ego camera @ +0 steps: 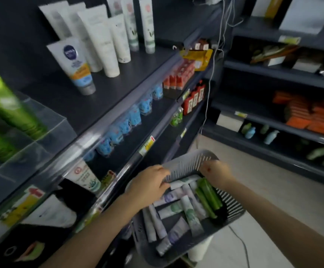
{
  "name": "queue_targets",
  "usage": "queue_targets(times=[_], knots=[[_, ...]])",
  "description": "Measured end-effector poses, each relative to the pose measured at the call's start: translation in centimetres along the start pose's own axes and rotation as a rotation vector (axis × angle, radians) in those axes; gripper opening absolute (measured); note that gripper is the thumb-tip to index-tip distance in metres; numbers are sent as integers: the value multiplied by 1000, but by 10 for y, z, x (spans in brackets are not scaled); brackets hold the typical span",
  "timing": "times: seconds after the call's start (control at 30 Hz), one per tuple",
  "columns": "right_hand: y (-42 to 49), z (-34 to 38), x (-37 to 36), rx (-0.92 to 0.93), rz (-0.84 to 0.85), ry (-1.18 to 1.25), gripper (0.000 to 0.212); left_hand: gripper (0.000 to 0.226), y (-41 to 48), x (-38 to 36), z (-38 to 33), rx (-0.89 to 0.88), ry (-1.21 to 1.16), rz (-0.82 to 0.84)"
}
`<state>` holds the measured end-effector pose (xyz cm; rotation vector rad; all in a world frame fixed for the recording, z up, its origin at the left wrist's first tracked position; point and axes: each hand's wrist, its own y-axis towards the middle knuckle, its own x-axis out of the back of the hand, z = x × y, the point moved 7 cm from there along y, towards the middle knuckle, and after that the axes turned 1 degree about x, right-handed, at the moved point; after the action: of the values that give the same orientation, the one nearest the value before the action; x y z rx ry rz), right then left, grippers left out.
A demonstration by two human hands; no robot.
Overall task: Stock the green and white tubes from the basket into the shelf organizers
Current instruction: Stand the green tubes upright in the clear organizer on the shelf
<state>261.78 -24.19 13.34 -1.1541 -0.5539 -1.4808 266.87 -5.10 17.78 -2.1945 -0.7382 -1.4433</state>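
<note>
A grey slotted basket (232, 207) sits low in front of me, filled with several white tubes (191, 215) and a few green tubes (209, 196) lying along its right side. My left hand (147, 188) reaches into the basket's left side, fingers curled over the white tubes; whether it grips one I cannot tell. My right hand (215, 174) is at the basket's far rim, right above the top of the green tubes, its fingers hidden. On the shelf at far left, a clear acrylic organizer (47, 136) holds green tubes (6, 105).
White tubes (99, 37) and a blue-capped tube (74, 62) stand on the dark top shelf. Lower shelves carry blue packets (130, 117) and red boxes (178, 74). Another shelving unit (284, 113) stands to the right, pale floor between. A cable (242, 244) lies on the floor.
</note>
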Motion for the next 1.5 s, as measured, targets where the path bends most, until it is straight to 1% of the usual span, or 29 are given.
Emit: queue_targets(times=[0.1, 0.17, 0.27, 0.37, 0.43, 0.5, 0.6, 0.7, 0.77, 0.83, 0.97, 1.07, 1.17, 1.27, 1.4, 1.43, 1.5], knots=[[-7, -38, -38, -88, 126, -81, 25, 29, 12, -58, 9, 74, -55, 151], [-5, -56, -56, -150, 165, -62, 28, 22, 19, -91, 12, 89, -73, 215], [8, -73, -78, -121, 217, -165, 27, 21, 31, -135, 15, 124, -68, 281], [23, -86, -99, -157, 262, -240, 29, 17, 46, -175, 20, 180, -139, 340], [32, -88, -111, -125, 295, -342, 32, 20, 58, -200, 23, 231, -205, 348], [42, -99, -127, -142, 318, -373, 31, 24, 72, -220, 24, 295, -247, 359], [62, -117, -151, -216, 341, -282, 24, 26, 96, -244, 19, 355, -324, 330], [69, -118, -156, -223, 361, -272, 20, 28, 110, -259, 16, 400, -371, 288], [73, -118, -153, -258, 360, -269, 21, 24, 119, -271, 19, 455, -360, 272], [71, -115, -156, -232, 392, -347, 23, 21, 127, -278, 24, 527, -362, 276], [73, -119, -159, -269, 325, -175, 20, 19, 135, -292, 24, 593, -410, 339], [73, -124, -146, -328, 257, -45, 22, 16, 132, -294, 24, 641, -440, 343], [72, -121, -130, -302, 193, -58, 17, 11, 129, -292, 26, 678, -478, 362], [66, -113, -120, -242, 169, 3, 14, 11, 119, -276, 28, 631, -496, 362], [55, -91, -103, -162, 188, 138, 14, 11, 97, -233, 32, 518, -491, 262], [52, -81, -94, -132, 173, 151, 16, 13, 91, -219, 33, 492, -485, 233], [47, -59, -74, -72, 141, 166, 19, 9, 81, -182, 33, 451, -452, 166]])
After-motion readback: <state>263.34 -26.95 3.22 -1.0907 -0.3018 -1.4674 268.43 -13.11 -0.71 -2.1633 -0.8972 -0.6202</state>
